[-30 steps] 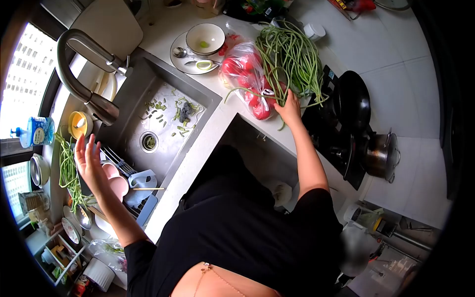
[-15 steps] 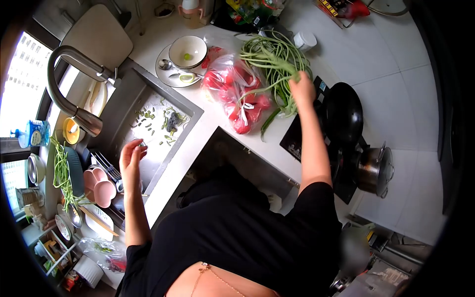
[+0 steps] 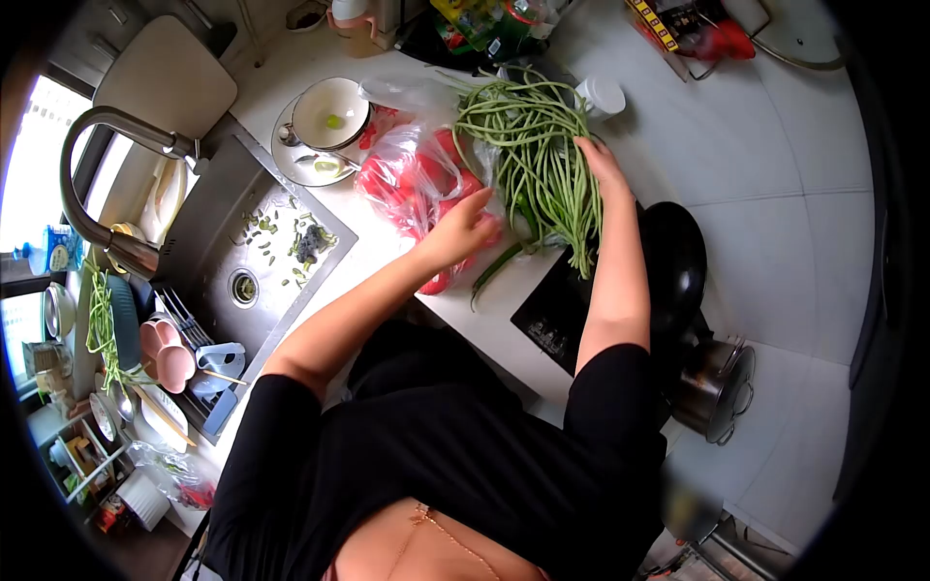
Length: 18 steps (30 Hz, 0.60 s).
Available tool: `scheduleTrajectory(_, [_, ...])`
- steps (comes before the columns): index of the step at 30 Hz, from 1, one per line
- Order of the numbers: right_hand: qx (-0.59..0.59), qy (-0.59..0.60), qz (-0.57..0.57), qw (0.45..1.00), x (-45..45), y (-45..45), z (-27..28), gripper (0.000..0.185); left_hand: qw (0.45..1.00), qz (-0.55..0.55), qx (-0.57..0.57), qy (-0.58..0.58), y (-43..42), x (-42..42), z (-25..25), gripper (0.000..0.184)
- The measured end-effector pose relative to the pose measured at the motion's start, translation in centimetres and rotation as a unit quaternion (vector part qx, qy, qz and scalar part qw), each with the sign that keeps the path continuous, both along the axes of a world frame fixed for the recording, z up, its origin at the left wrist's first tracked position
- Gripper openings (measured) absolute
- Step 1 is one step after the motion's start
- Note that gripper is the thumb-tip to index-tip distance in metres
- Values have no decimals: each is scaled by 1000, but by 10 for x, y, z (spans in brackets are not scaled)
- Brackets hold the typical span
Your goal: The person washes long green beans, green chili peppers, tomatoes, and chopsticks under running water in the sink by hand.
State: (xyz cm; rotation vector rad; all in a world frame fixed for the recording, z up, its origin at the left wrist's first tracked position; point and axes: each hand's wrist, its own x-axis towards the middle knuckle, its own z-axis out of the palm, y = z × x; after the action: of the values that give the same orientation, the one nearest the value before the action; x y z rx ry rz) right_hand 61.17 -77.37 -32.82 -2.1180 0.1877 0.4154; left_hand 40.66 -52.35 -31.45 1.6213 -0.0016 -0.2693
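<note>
A large tangle of long green beans lies on the counter at the upper middle. Along its right edge rests my right hand, fingers stretched out and touching the beans. My left hand is over the lower part of a clear plastic bag with red contents, left of the beans. Its index finger points up toward them and its fingers are apart, with nothing seen in them. Whether it touches the bag is not clear.
At left, cut green bits lie in the sink under a curved faucet. A bowl sits on a plate beside the bag. To the right are a black wok and a steel pot; a white cup stands behind the beans.
My left hand has moved from above the sink to the right, over the red bag. My right hand has shifted to the beans' right edge, and the beans now hang lower toward the stove.
</note>
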Motion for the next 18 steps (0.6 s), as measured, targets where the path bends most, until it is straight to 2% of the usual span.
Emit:
scheduleTrajectory(1, [1, -40, 29, 999, 4, 4, -2, 51, 1000, 25, 6, -4, -12, 19, -7, 61])
scheduleTrajectory(2, [-51, -69, 41, 995, 2, 14, 4, 49, 996, 64, 45, -30, -26, 37, -22, 60])
scheduleTrajectory(3, [-83, -31, 64, 994, -5, 27, 15, 49, 990, 103, 84, -54, -40, 54, -43, 60])
scheduleTrajectory(4, [-99, -68, 83, 989, -17, 38, 16, 49, 979, 141, 123, -77, -48, 65, -57, 60])
scheduleTrajectory(5, [-114, -106, 102, 982, -29, 49, 14, 48, 984, 147, 94, -42, -50, 76, -63, 60])
scheduleTrajectory(7, [-275, -259, 127, 917, -55, 68, 2, 46, 987, 154, 37, 26, -52, 91, -70, 60])
scheduleTrajectory(8, [-300, -310, 129, 893, -63, 75, -5, 39, 982, 169, -90, 7, -52, 92, -63, 61])
scheduleTrajectory(9, [-280, -356, 116, 884, -69, 78, -20, 35, 964, 204, -154, 69, -58, 99, -81, 78])
scheduleTrajectory(11, [-140, -288, 94, 943, -80, 89, -21, 31, 930, 194, -232, 207, -45, 92, -52, 83])
scheduleTrajectory(12, [-152, -286, 105, 940, -86, 95, -20, 30, 925, 142, -301, 182, -41, 87, -41, 87])
scheduleTrajectory(13, [-165, -283, 115, 938, -94, 102, -16, 29, 927, 105, -327, 149, -42, 92, -45, 80])
scheduleTrajectory(14, [-174, -274, 144, 935, -103, 108, -10, 31, 920, 93, -344, 163, -44, 93, -49, 72])
scheduleTrajectory(15, [-85, -142, 176, 970, -110, 115, 12, 43, 912, 84, -361, 178, -43, 91, -36, 65])
scheduleTrajectory(16, [-86, -191, 172, 963, -121, 117, 5, 48, 881, 108, -384, 253, -38, 93, -32, 49])
scheduleTrajectory(17, [-86, -240, 169, 952, -131, 117, -2, 53, 867, 162, -385, 272, -38, 92, -27, 35])
scheduleTrajectory(18, [-53, -234, 189, 952, -137, 118, 9, 56, 873, 171, -366, 273, -35, 93, -31, 30])
